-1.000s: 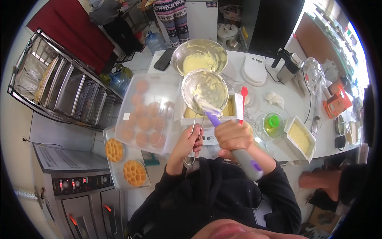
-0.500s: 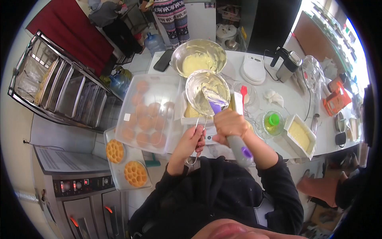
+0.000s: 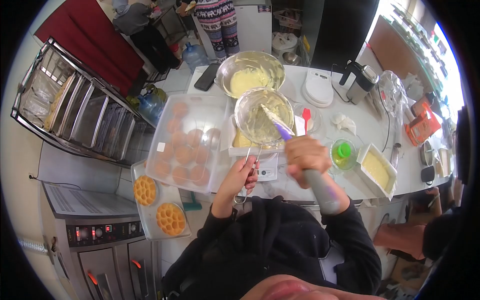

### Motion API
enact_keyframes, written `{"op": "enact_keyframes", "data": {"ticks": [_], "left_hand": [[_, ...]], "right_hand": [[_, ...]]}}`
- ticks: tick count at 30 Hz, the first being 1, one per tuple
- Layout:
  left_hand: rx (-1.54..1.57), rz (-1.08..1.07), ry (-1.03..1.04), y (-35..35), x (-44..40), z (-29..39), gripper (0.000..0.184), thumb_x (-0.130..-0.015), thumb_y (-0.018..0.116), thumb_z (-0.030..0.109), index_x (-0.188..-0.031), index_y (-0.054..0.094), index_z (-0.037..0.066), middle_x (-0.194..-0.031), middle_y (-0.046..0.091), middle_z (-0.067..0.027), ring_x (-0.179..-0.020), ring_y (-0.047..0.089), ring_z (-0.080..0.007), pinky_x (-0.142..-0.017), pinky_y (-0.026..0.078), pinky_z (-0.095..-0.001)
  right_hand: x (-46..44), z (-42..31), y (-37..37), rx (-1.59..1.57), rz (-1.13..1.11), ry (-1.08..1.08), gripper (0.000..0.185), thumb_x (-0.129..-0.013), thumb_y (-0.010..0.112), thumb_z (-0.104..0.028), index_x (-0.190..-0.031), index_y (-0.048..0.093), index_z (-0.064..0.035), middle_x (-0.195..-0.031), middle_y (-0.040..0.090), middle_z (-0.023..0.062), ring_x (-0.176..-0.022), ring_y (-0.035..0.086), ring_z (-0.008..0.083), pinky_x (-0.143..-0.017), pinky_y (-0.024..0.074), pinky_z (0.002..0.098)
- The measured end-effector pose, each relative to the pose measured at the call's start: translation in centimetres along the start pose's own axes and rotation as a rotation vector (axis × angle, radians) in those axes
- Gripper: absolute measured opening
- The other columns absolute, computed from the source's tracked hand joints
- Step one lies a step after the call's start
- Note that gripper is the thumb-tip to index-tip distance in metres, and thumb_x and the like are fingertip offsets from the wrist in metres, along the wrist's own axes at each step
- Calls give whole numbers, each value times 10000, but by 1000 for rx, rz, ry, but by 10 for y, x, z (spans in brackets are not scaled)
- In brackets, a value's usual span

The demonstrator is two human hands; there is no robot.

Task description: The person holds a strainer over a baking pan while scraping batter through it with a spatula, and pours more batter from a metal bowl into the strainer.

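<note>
My left hand (image 3: 241,178) is closed round the wire handle of a round metal strainer-like bowl (image 3: 252,122), smeared inside with pale batter. In my right hand (image 3: 306,156) is a purple and grey spatula (image 3: 283,131), its batter-coated blade inside that bowl. Beneath the bowl, a paper-lined loaf pan (image 3: 237,150) with yellow batter rests on a white scale (image 3: 268,172), partly hidden. Just behind stands a large steel bowl (image 3: 223,78) of pale batter.
To the left are a lidded plastic box (image 3: 172,182) of round items and a tray (image 3: 151,227) with two honeycomb-patterned pastries. On the right stand a glass bowl (image 3: 354,162), a second filled loaf pan (image 3: 391,182) and a red brush (image 3: 306,116). Other people are nearby.
The small bowl has shifted slightly right. My right hand and the spatula moved left, then back right, and the blade now lies against the bowl's right side.
</note>
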State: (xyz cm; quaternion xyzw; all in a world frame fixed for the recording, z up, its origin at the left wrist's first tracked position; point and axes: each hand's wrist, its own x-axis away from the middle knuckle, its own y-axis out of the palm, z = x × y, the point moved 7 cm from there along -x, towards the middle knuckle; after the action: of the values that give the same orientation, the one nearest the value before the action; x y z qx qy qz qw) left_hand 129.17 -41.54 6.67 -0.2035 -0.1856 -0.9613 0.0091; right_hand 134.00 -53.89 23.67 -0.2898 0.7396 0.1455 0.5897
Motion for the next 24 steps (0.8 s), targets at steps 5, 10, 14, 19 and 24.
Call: {"op": "enact_keyframes", "data": {"ticks": [5,10,14,19,24], "left_hand": [[68,27,6,-5,1,-6,298,-897,334,352,-808,383,71,-493,295,29,-353,317,-56,-313,334,-214],[40,13,4,1,5,-7,295,-900,326,346,-807,380,72,-489,293,24,-343,315,-63,-303,336,-221],[-13,8,29,-1,8,-5,290,-903,318,339,-805,374,72,-484,289,16,-338,316,-68,-298,339,-224],[13,-43,-8,10,15,-5,302,-898,325,357,-803,376,75,-480,282,15,-336,311,-67,-296,335,-221],[24,12,-31,-3,15,-9,316,-892,334,376,-796,382,79,-479,280,20,-337,308,-63,-296,325,-215]], "right_hand": [[11,0,-42,61,458,-21,290,-807,430,-61,-550,298,-50,-419,326,25,-347,300,132,-350,230,263],[32,27,-55,42,639,8,297,-837,392,-91,-565,273,-72,-432,291,13,-366,244,111,-374,202,261],[37,42,-71,-242,649,8,293,-827,460,-107,-584,302,-66,-455,349,32,-392,311,138,-398,288,285],[20,73,-83,-506,588,147,326,-829,425,-163,-553,265,-99,-427,240,-6,-367,211,117,-386,196,284],[6,97,-86,-760,368,297,341,-856,357,-191,-542,250,-113,-410,206,-22,-360,195,94,-369,184,253]]}}
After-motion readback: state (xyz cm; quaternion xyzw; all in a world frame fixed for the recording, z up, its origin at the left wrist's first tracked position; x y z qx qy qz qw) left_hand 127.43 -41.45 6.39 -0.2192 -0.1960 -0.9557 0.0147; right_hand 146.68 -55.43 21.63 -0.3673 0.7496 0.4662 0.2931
